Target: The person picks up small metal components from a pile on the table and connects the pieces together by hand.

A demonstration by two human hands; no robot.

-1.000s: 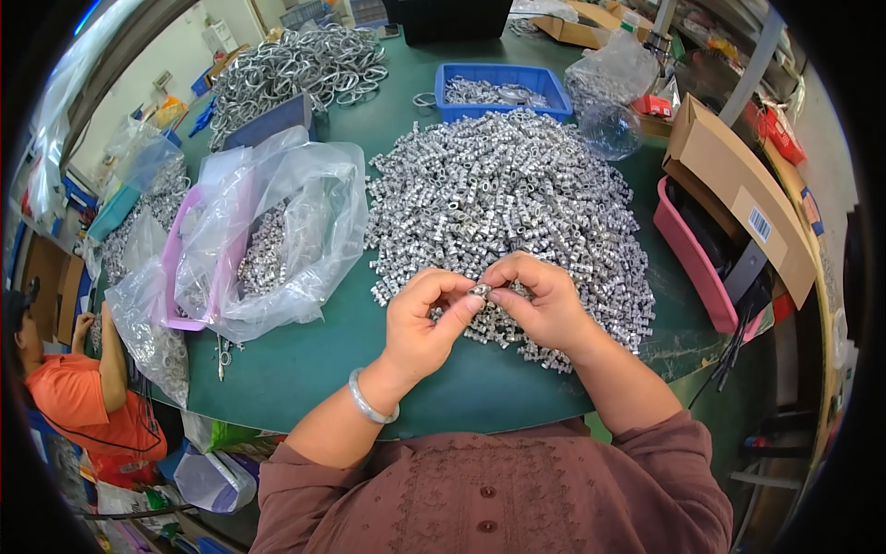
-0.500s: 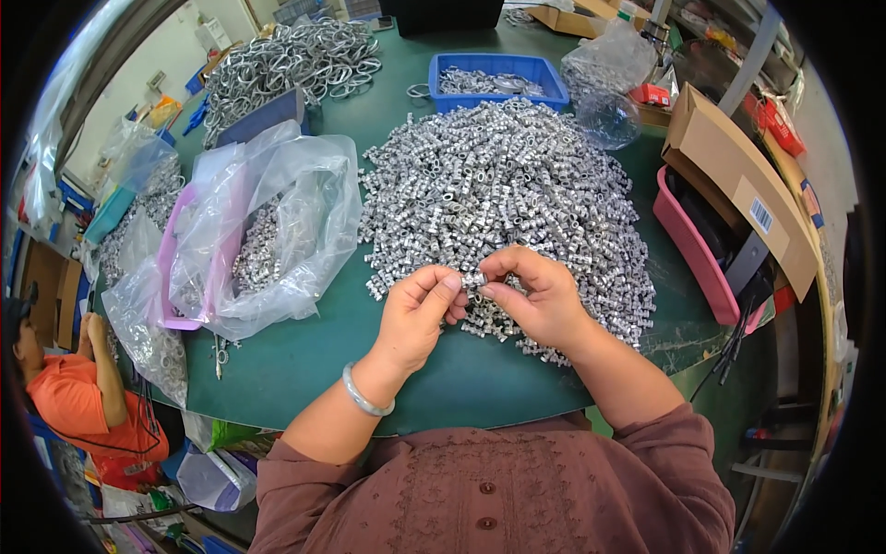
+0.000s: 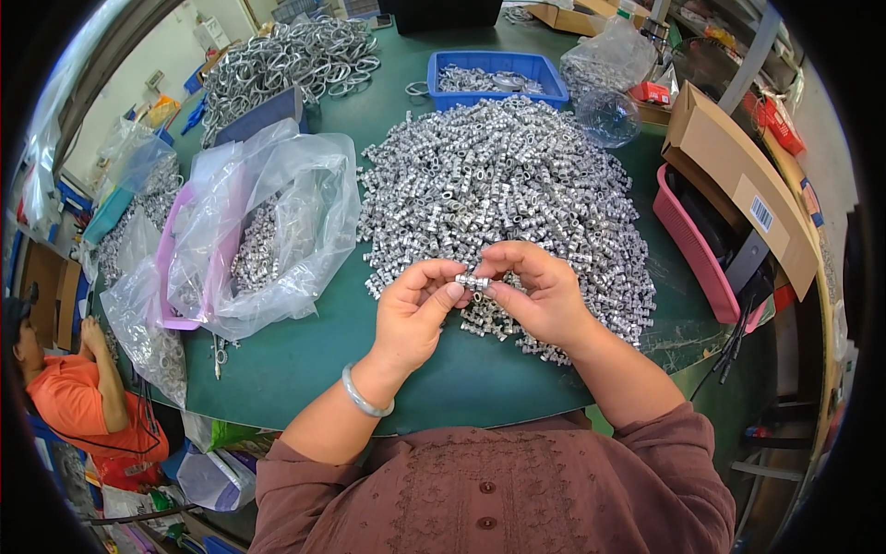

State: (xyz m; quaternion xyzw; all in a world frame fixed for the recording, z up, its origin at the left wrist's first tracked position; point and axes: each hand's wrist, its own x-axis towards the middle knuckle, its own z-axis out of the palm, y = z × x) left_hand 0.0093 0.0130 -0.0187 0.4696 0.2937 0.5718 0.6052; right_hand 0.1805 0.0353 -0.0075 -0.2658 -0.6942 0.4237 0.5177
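Note:
Between my two hands is a small silvery metal fitting [image 3: 472, 282], lying roughly sideways. My left hand [image 3: 415, 309] pinches its left end between thumb and fingers; a pale bangle [image 3: 366, 392] circles that wrist. The fitting's right end sits in the thumb-and-finger pinch of my right hand [image 3: 538, 294]. Both hands hover over the near edge of a large heap of similar metal fittings [image 3: 503, 180] on the green table [image 3: 434, 392]. Whether the held piece is one part or two joined ones, I cannot tell.
Left of the heap, a lilac basket [image 3: 175, 263] lined with a clear plastic bag [image 3: 337, 198] holds more small parts. Metal rings [image 3: 295, 60] are piled far left. Behind the heap is a blue tray [image 3: 560, 92]; a pink basket [image 3: 688, 240] and cardboard box [image 3: 738, 175] stand right. A person in orange [image 3: 78, 397] is at left.
My fingers have shifted slightly apart around the fitting, so more of it shows. My left fingers have opened out a little; both arms stay nearly where they were.

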